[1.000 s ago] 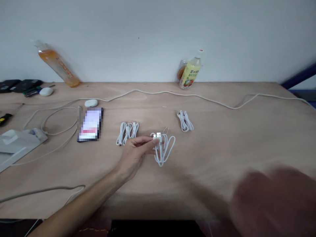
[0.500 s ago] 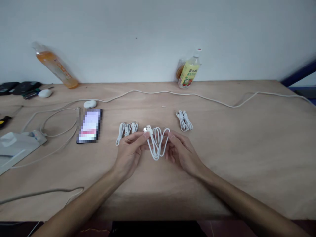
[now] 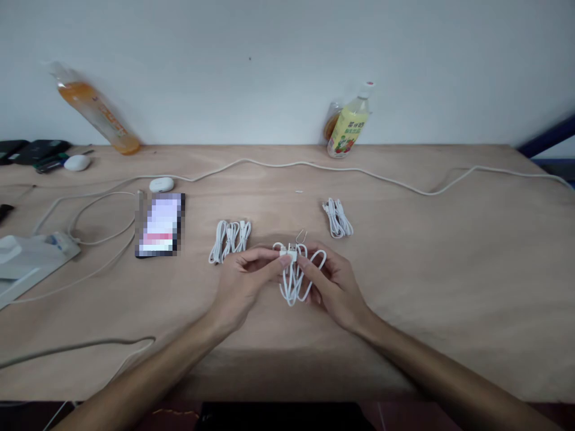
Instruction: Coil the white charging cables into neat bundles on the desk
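Note:
A white USB cable (image 3: 291, 287), folded in loops, is held up between both hands near the middle of the table. My left hand (image 3: 245, 284) pinches it by the plugs, thumb on top. On the other side, my right hand (image 3: 335, 284) grips the loops between thumb and fingers. Bundled white cables (image 3: 230, 239) lie just beyond my left hand. Another white bundle (image 3: 338, 218) rests beyond my right hand. A thin bent wire tie (image 3: 301, 236) shows just behind the held cable.
On the wooden table (image 3: 426, 251) a phone (image 3: 159, 224) lies at left, near a white case (image 3: 162, 184). An orange bottle (image 3: 96, 117) and a yellow-labelled bottle (image 3: 349, 126) lean on the wall. One long white cord (image 3: 309, 164) crosses the back.
Both hands have drawn closer together, and the held cable has shifted slightly right and nearer. Its plugs now sit over the loops instead of at their left. The wire tie has come into clearer view.

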Demonstrator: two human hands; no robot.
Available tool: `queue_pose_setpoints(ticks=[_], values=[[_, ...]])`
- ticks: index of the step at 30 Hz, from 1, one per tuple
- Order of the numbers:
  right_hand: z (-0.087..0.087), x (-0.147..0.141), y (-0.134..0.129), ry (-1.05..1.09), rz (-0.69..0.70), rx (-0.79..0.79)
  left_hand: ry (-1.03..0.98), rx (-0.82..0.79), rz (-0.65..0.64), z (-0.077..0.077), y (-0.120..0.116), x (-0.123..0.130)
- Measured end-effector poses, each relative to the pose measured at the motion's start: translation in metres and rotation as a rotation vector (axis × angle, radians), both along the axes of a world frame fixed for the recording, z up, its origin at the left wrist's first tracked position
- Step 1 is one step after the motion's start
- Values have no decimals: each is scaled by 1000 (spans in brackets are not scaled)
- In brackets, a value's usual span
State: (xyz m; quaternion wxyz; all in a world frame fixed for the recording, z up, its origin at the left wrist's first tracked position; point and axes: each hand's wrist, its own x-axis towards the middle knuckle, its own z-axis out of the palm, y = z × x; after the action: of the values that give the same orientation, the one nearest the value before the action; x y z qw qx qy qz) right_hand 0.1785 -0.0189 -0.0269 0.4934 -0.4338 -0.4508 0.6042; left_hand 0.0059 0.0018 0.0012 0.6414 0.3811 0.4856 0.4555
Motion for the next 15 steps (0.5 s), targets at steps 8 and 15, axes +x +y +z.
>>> queue_pose_setpoints(ticks=[8, 15], values=[[5, 2, -5, -58, -86, 153, -24, 36, 28, -2, 1, -1], [6, 5, -1, -149, 43, 138, 131, 118, 4, -1, 0, -3]])
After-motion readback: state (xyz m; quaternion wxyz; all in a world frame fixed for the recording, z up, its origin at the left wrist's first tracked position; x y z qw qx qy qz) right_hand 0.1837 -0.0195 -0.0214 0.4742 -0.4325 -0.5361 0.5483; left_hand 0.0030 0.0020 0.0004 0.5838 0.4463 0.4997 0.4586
